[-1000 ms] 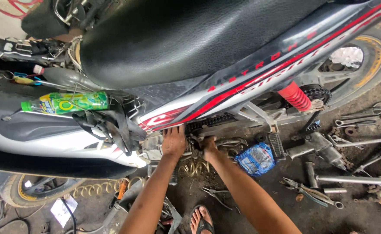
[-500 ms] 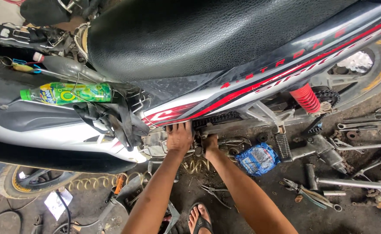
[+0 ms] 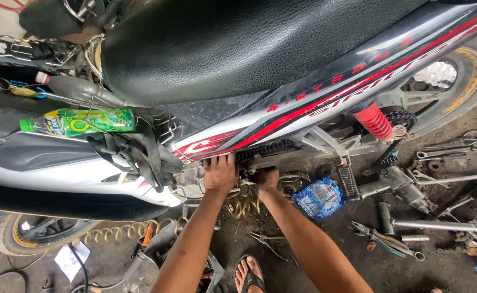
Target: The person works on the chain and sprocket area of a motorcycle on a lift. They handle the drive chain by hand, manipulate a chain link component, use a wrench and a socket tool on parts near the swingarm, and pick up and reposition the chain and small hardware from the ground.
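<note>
Both of a person's hands work low on the side of a motorcycle (image 3: 282, 103) standing on an oily workshop floor (image 3: 412, 271). The left hand (image 3: 219, 173) lies palm-down, fingers pressed together and curled over the engine's edge just beside the drive chain (image 3: 265, 149). The right hand (image 3: 265, 178) is closed around a dark part just below the chain; what it pinches cannot be told. A green bottle (image 3: 78, 121) lies on the footboard to the left. A blue bag (image 3: 319, 198), pliers (image 3: 377, 236) and wrenches (image 3: 455, 144) lie scattered on the floor nearby.
</note>
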